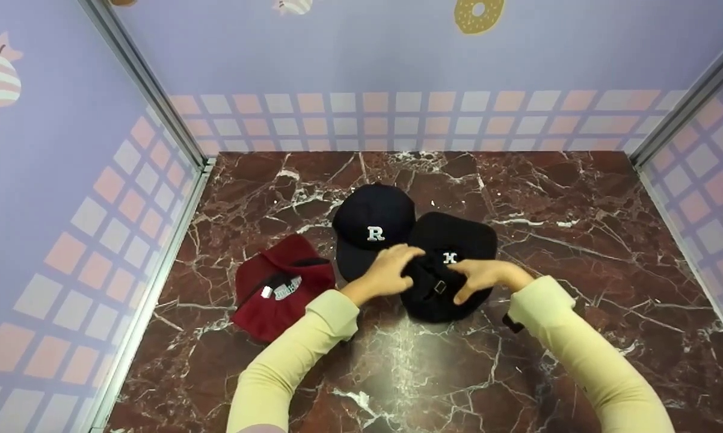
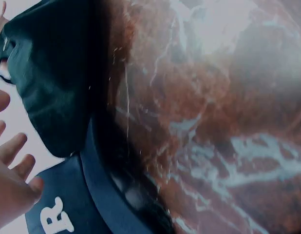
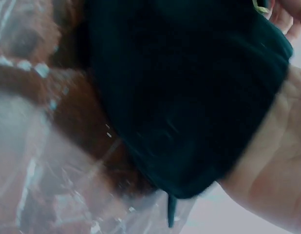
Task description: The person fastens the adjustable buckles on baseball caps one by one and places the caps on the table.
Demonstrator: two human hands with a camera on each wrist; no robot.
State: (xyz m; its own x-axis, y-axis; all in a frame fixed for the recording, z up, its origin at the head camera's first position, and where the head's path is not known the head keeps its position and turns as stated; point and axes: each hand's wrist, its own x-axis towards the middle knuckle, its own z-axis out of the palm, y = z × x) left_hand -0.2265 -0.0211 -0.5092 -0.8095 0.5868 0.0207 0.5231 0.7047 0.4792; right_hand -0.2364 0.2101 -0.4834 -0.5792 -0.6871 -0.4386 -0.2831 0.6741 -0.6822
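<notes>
A black cap [image 1: 461,231] with a small white letter and a buckled strap lies in the middle of the marbled surface. At its left edge is my left hand [image 1: 388,270], fingers spread and loosely bent; in the left wrist view these fingers [image 2: 11,148] stand apart from the cloth. My right hand [image 1: 485,276] reaches over the cap's right side, thumb and fingers wide apart. The right wrist view has the dark cloth [image 3: 184,97] in front of the palm [image 3: 272,156]. A navy cap [image 1: 373,207] with a white R sits just behind my left hand.
Left of my left hand lies a maroon cap [image 1: 295,258], its inside label and part of its lettering showing. A patterned back wall [image 1: 385,60] and side walls enclose the reddish-brown marbled surface [image 1: 584,258].
</notes>
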